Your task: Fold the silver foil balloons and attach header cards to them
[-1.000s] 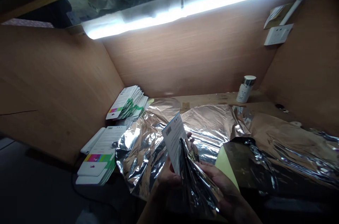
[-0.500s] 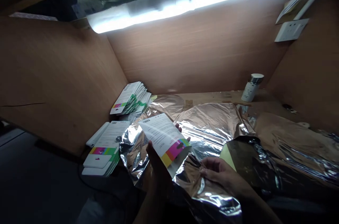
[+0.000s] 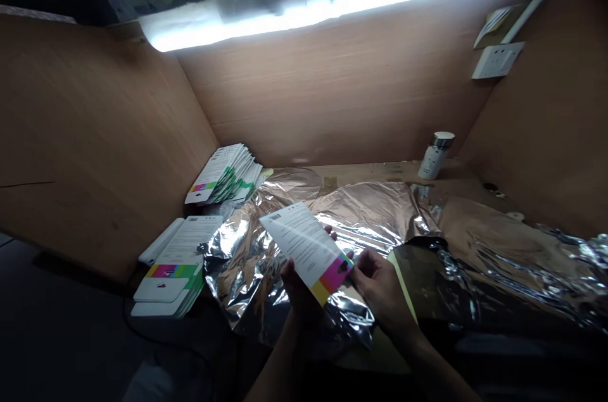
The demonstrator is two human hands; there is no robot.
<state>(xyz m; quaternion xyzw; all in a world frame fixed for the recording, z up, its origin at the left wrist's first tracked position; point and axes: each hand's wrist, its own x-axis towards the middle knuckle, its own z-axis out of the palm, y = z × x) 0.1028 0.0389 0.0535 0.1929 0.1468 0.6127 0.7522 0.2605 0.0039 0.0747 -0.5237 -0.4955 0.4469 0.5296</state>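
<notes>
White, with a yellow and pink band across its near end, a printed card [image 3: 301, 240] tilts between the person's two hands, above shiny foil [image 3: 361, 199]. The left hand [image 3: 304, 294] supports it from below: the thumb lies at the card's left edge and fingertips show past its right edge, so these fingers are closed around it. The right hand [image 3: 382, 285] is at the card's near right corner, with thumb and forefinger drawn narrow beside the coloured band; whether they pinch the card or something at its edge cannot be told.

Just below the card, a crumpled piece of foil [image 3: 351, 316] shows between the forearms; whether it joins the larger sheet is unclear. To the card's left lies a stack of similar cards [image 3: 164, 285], and farther back on that side another stack [image 3: 223, 168] fans out. Well beyond the card to the right, a bottle [image 3: 431, 163] stands upright on the wooden surface [image 3: 373, 171].

The step in hand appears to be handling this single card, its printed face up, with the right fingers busy at its corner. Any next move seems to call for a steady left hold and a light right touch, so that the card does not bend.
</notes>
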